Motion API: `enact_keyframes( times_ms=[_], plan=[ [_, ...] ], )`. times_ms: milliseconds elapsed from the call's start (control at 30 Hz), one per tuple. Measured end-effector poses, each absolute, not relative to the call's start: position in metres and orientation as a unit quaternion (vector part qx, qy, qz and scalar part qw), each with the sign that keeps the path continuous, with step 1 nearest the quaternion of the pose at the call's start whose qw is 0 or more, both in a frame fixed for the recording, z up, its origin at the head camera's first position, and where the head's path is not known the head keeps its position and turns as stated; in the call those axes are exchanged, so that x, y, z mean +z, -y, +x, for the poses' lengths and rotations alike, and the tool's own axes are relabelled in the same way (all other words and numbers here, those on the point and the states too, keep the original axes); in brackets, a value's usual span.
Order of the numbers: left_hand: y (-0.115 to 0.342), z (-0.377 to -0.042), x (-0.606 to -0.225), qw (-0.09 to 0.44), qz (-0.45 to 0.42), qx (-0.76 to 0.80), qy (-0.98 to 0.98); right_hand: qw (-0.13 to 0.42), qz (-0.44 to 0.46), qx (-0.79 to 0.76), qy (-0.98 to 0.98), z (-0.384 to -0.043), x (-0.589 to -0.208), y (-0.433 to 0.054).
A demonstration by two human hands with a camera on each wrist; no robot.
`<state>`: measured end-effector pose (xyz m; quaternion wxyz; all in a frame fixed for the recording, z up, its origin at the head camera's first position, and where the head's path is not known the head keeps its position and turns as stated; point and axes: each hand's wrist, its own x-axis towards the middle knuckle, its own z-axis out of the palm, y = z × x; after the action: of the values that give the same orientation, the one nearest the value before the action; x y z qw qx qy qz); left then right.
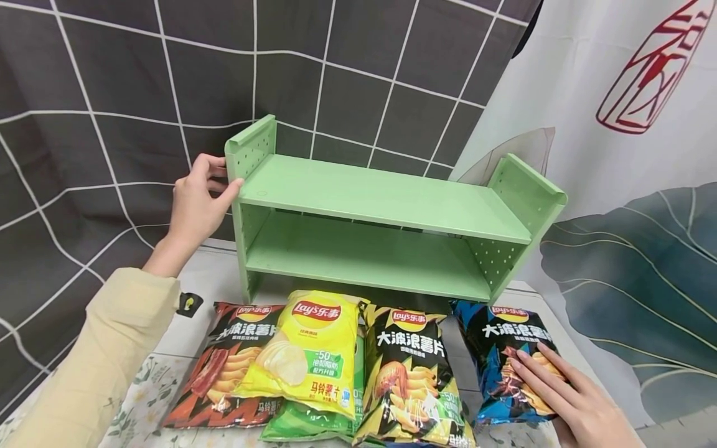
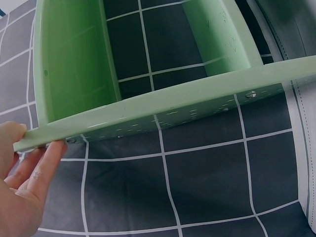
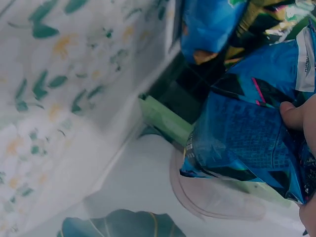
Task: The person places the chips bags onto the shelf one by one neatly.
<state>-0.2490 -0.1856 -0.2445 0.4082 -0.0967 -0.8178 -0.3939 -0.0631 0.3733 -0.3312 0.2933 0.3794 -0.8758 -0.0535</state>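
A green two-tier shelf (image 1: 370, 196) with perforated side panels stands behind a row of chip bags. My left hand (image 1: 196, 202) pinches the upper front edge of its left panel. The left wrist view shows the thumb on one side of the panel (image 2: 148, 108) and the fingers on the other. My right hand (image 1: 577, 401) grips a blue bag of chips (image 1: 506, 354) at the right end of the row, fingers spread over its front. In the right wrist view, the thumb (image 3: 294, 116) presses the back of this blue bag.
Left of the blue bag lie a black-and-gold bag (image 1: 411, 373), a yellow bag (image 1: 313, 348) over a green bag (image 1: 313, 423), and a red bag (image 1: 235, 367). A flowered cloth (image 1: 140, 398) covers the table front. Dark checked fabric (image 1: 358, 81) hangs behind the shelf.
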Motion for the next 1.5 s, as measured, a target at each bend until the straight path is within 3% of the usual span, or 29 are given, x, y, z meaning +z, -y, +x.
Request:
enact_keyframes(
  times_ms=[467, 767, 1167, 1500],
  plan=[
    [0.186, -0.251, -0.247, 0.425, -0.097, -0.403, 0.805, 0.298, 0.351, -0.089, 0.883, -0.05, -0.289, -0.361],
    [0.187, -0.251, -0.247, 0.425, -0.097, -0.413, 0.8, 0.308, 0.384, -0.062, 0.869, -0.042, -0.27, -0.332],
    [0.186, -0.253, -0.246, 0.431, -0.096, -0.41, 0.798, 0.367, 0.395, -0.021, 0.842, -0.046, -0.24, -0.303],
    [0.185, -0.255, -0.246, 0.441, -0.095, -0.411, 0.792, 0.441, 0.443, 0.008, 0.78, -0.079, -0.218, -0.269]
  ],
)
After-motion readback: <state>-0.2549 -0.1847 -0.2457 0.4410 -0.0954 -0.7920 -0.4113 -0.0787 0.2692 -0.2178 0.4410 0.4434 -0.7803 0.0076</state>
